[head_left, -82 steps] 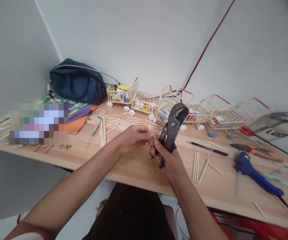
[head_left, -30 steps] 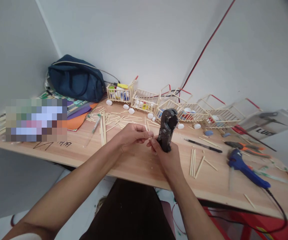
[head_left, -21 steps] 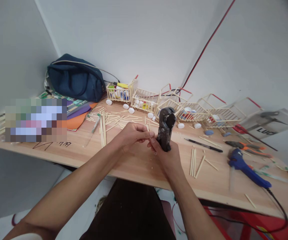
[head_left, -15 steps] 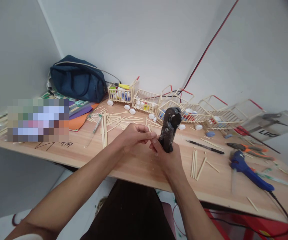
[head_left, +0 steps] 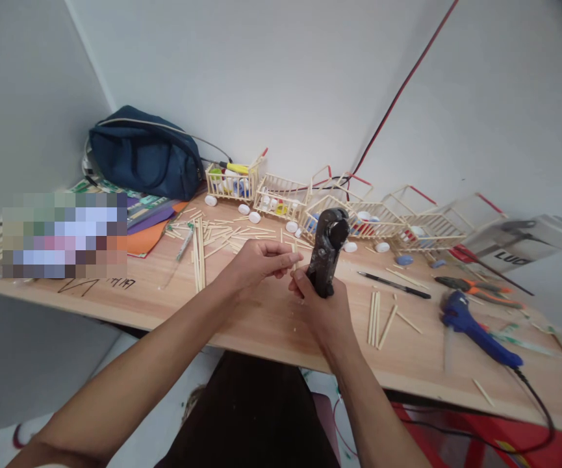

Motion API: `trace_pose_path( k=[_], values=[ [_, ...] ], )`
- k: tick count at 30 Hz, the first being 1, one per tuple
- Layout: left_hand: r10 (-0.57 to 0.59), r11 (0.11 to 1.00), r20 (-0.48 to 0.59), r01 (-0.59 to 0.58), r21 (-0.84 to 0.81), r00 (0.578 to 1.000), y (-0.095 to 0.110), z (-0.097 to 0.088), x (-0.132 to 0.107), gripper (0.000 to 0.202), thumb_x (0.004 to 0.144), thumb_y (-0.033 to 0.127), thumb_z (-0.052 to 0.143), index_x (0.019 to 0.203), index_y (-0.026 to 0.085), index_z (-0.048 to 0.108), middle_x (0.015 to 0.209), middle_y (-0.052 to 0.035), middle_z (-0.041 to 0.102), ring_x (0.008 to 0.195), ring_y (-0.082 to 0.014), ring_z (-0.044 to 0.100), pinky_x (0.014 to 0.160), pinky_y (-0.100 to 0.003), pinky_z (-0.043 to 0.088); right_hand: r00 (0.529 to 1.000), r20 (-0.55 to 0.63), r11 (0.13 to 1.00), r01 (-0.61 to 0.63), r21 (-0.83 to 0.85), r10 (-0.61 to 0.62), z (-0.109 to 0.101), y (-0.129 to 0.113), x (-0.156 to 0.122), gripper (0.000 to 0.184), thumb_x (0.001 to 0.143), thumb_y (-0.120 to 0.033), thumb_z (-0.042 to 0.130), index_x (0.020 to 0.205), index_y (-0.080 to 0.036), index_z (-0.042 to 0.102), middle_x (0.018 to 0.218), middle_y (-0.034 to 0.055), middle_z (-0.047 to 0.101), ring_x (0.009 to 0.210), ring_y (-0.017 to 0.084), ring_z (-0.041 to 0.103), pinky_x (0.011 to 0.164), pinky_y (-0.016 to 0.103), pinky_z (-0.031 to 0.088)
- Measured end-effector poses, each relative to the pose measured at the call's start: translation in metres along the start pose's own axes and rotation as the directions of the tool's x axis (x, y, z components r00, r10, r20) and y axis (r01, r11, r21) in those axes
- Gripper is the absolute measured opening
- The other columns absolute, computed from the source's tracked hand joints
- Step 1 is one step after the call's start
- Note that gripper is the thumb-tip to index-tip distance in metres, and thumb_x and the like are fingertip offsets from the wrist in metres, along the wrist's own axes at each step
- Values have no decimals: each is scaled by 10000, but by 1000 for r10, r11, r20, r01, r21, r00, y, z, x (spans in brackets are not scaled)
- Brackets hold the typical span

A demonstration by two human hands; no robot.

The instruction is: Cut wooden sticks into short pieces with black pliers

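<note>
My left hand (head_left: 264, 263) is closed in a pinch on a short, thin wooden stick (head_left: 295, 249) that stands nearly upright between the fingertips. Close beside it, my right hand (head_left: 323, 309) grips a black pliers-like hand tool (head_left: 327, 253), its rounded head pointing up. The right thumb and index finger come together at the stick's lower end; whether they press on it I cannot tell. Behind the left hand, many cut sticks (head_left: 217, 235) lie scattered. A few longer sticks (head_left: 199, 260) lie side by side left of it. Several sticks (head_left: 374, 318) rest to the right of my right hand.
Small stick-built carts (head_left: 281, 198) with white and blue wheels line the wall. On the right lie a black pen (head_left: 394, 285), orange-handled pliers (head_left: 478, 290) and a blue glue gun (head_left: 480, 331) with its cord. A dark blue bag (head_left: 144, 156) stands at back left, near an orange folder (head_left: 149, 239).
The whole scene has shifted slightly left as the view turned. My left and right fingertips have parted a little, and more of the stick shows between them. The right hand keeps its tool.
</note>
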State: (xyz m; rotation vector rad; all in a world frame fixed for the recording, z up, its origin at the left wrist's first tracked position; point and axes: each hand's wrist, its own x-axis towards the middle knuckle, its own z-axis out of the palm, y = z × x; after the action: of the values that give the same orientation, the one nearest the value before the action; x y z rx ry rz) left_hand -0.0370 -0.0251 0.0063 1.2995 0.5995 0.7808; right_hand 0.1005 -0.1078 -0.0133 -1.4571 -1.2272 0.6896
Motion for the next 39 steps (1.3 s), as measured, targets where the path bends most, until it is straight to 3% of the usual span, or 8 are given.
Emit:
trace_pose_path(
  k=[3,8,14,20,25,28,34,39],
  values=[
    [-10,1000,-4,10,29,1000,2,1,0,315,700,398,737,620,108,641,547,18,521,532,-56,422,531,-211,305,1000,28,1000,-7,-1,7,-1,-3,-1,286,826,-408,602,667,-172,621,630,7,611,595,132,541,604,260,410],
    [-160,966,38,164,-199,986,7,1,-3,280,631,331,789,609,98,637,569,-1,553,523,-51,452,520,-198,328,994,107,999,28,-19,-26,-5,-10,-3,164,804,-331,617,756,-176,636,687,13,646,639,146,573,631,265,434],
    [-239,925,89,255,-282,967,8,-1,-4,244,621,292,795,606,91,659,557,-12,572,518,-50,475,508,-183,336,992,77,986,112,-121,-103,-4,-12,-5,109,791,-306,630,784,-198,625,708,2,652,648,154,577,646,268,443],
    [-248,924,138,277,-264,959,8,-4,-4,280,588,315,830,660,85,688,580,-15,578,545,-59,485,529,-190,354,997,48,991,73,-113,-67,-3,-9,-7,139,767,-326,659,755,-190,635,691,4,662,629,150,576,620,256,433],
    [-196,941,115,220,-258,974,4,-6,-6,334,570,350,845,731,94,700,661,-14,600,583,-55,493,590,-195,377,998,46,997,-26,-76,30,-1,-6,-7,230,788,-401,643,748,-175,630,651,12,641,590,145,554,588,260,428],
    [-103,982,82,114,-148,991,3,-9,-8,305,649,391,791,740,114,700,741,-34,640,645,-72,525,637,-204,388,990,115,995,-79,-58,86,-9,-10,-10,326,802,-489,621,790,-164,622,637,17,616,578,147,547,579,270,433],
    [95,970,35,-101,222,995,9,-7,-12,239,756,361,674,689,133,703,702,-37,666,682,-115,556,656,-220,397,933,328,988,-152,-19,150,-58,-17,-33,557,873,-622,447,1157,-159,568,798,49,633,646,163,576,609,298,477],
    [185,916,-28,-162,366,982,15,10,-23,197,770,295,637,675,135,701,683,-31,671,690,-135,585,677,-225,415,931,326,958,-74,-278,166,-92,-21,-52,507,918,-572,402,1215,-196,570,873,54,650,752,186,585,679,300,456]
  ],
)
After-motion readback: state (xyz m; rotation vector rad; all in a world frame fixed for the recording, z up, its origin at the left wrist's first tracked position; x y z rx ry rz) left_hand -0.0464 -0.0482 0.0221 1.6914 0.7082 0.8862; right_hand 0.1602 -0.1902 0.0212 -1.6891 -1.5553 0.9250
